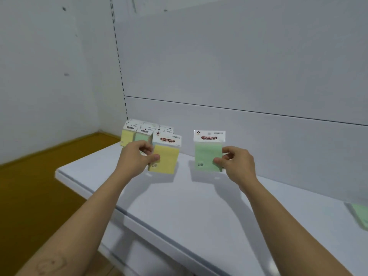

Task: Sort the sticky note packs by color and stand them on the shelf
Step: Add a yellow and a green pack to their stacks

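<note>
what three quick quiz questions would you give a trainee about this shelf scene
1. True or false: the left hand pinches the yellow pack.
2. The other pack, pinched by the right hand, is: A pink, B green, C blue.
3. Fill in: the cluster of packs stands at the far ___ end of the shelf.
Key: 1 true; 2 B; 3 left.
</note>
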Available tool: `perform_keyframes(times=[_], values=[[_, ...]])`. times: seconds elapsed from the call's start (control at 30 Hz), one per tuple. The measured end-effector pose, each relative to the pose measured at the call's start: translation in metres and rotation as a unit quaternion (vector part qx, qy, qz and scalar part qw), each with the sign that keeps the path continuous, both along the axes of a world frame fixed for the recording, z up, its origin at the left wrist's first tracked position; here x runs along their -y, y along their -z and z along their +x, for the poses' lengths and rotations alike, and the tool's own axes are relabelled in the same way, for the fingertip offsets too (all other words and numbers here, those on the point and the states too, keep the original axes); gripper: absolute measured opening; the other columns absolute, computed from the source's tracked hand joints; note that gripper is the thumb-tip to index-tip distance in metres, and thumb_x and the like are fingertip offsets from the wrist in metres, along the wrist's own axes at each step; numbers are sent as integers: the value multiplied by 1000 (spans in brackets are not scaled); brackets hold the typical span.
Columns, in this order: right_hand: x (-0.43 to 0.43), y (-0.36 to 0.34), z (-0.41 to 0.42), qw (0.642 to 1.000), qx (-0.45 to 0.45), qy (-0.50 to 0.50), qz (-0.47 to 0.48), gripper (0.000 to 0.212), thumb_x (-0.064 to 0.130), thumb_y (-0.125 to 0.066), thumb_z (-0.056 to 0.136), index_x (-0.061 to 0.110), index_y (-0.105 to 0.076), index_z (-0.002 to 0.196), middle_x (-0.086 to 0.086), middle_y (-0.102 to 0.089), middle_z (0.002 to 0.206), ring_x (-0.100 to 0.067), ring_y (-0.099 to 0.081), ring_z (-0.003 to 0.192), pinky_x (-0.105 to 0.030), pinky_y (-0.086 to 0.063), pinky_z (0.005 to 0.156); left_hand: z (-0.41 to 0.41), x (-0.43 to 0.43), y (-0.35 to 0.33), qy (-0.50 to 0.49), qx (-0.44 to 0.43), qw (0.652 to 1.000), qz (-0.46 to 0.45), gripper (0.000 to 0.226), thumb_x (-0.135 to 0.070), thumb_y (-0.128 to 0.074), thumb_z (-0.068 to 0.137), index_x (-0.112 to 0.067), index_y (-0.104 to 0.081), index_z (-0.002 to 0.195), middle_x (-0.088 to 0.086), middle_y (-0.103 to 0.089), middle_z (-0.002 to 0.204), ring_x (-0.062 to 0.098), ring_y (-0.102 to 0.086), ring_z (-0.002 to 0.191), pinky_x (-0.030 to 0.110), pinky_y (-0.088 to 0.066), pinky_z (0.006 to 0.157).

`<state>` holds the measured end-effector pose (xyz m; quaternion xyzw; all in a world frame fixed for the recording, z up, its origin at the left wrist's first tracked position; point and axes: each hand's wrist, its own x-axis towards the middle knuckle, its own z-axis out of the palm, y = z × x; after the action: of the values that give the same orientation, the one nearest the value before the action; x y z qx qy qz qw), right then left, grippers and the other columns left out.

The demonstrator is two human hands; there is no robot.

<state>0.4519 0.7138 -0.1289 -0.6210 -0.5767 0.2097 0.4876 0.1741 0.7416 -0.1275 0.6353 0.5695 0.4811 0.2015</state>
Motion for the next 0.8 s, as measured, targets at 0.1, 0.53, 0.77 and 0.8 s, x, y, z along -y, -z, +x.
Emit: perform_keyframes(times=[0.1, 0.53, 0.77, 0.8], values=[[-14, 5, -19, 1000, 5, 0, -11, 18, 16, -78, 74, 24, -72, 89, 9, -64, 70, -13, -61, 68, -26, -43, 64, -26, -15, 8, -4, 11, 1000, -4, 21, -13, -84, 70, -19, -64, 76, 0, -63, 76, 19, -60, 66, 26, -47, 60], [-109, 28, -147, 997, 33, 47, -52, 16, 12, -77, 73, 18, -73, 87, -2, -68, 76, -25, -64, 77, -31, -48, 71, -147, -129, 36, 6, 61, 998, -27, 19, -11, -83, 70, -14, -66, 78, 3, -63, 78, 18, -58, 55, 29, -47, 59], [-173, 43, -236, 995, 39, 72, -56, 17, 16, -78, 73, 11, -67, 85, 1, -64, 77, -18, -58, 71, -25, -41, 60, -212, -186, 54, 3, 90, 996, -27, 20, -12, -84, 68, -20, -67, 74, -1, -65, 73, 20, -58, 62, 40, -51, 69], [-181, 46, -247, 995, 36, 75, -55, 17, 17, -78, 73, 11, -66, 84, 2, -63, 77, -17, -57, 71, -23, -39, 58, -219, -192, 57, -1, 90, 996, -29, 21, -13, -85, 67, -22, -66, 73, -2, -65, 72, 20, -58, 63, 41, -51, 70]])
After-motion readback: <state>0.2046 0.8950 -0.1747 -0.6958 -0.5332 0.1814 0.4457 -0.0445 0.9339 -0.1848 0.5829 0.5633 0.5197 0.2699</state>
